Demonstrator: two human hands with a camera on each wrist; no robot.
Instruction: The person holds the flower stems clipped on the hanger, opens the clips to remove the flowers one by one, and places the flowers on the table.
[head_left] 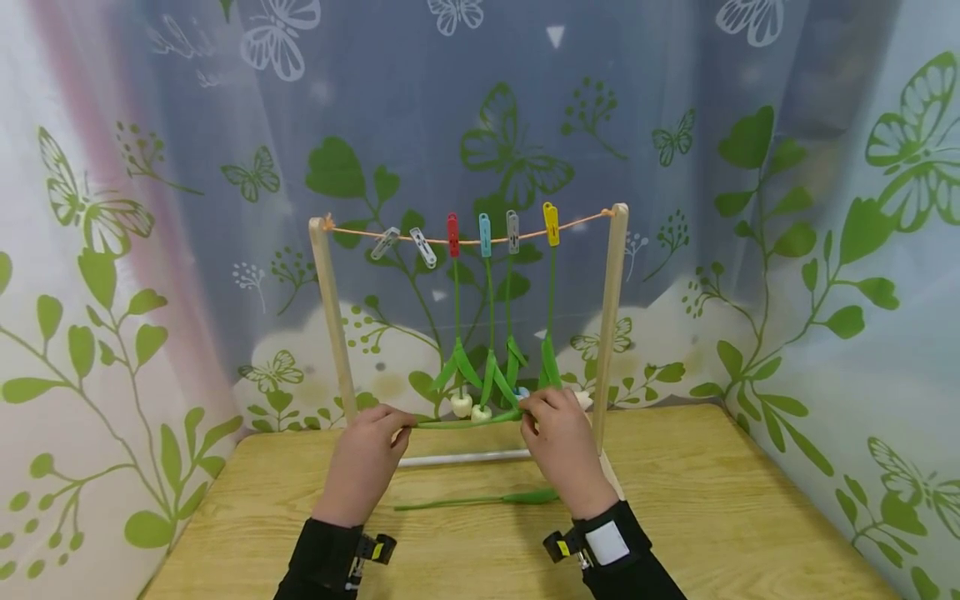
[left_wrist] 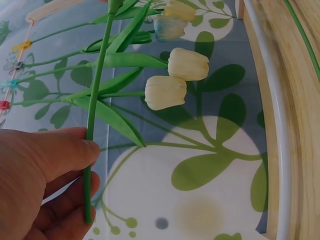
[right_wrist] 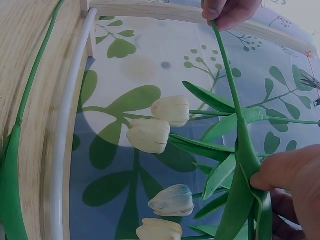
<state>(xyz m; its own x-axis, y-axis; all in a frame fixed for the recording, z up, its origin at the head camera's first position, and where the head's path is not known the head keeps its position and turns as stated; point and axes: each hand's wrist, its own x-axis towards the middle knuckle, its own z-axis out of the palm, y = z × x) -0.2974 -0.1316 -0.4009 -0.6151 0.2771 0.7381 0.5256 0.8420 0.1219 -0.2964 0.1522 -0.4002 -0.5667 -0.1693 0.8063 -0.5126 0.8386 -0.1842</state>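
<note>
An artificial tulip with a green stem [head_left: 465, 423] is held nearly level between both hands, in front of the hanging flowers. My left hand [head_left: 367, 454] pinches the stem near its bare end, thumb against fingers. At the other end, my right hand [head_left: 566, 446] grips the leaves [right_wrist: 245, 175] where they wrap the stem; the bloom lies outside the right wrist view. Behind them, several tulips hang upside down from a cord, their white [left_wrist: 188, 64] and bluish [right_wrist: 171, 200] blooms lowest. Red [head_left: 453, 235], light blue [head_left: 485, 235], grey [head_left: 513, 232] and yellow [head_left: 551, 223] clips hold their stems.
Two more grey clips [head_left: 386, 243] hang on the cord's left part without flowers. The cord [head_left: 345, 230] runs between wooden posts [head_left: 611, 325], joined low down by a white bar [head_left: 465, 458]. Another green-stemmed flower [head_left: 465, 502] lies on the wooden table [head_left: 247, 517]. A patterned curtain [head_left: 420, 108] stands behind.
</note>
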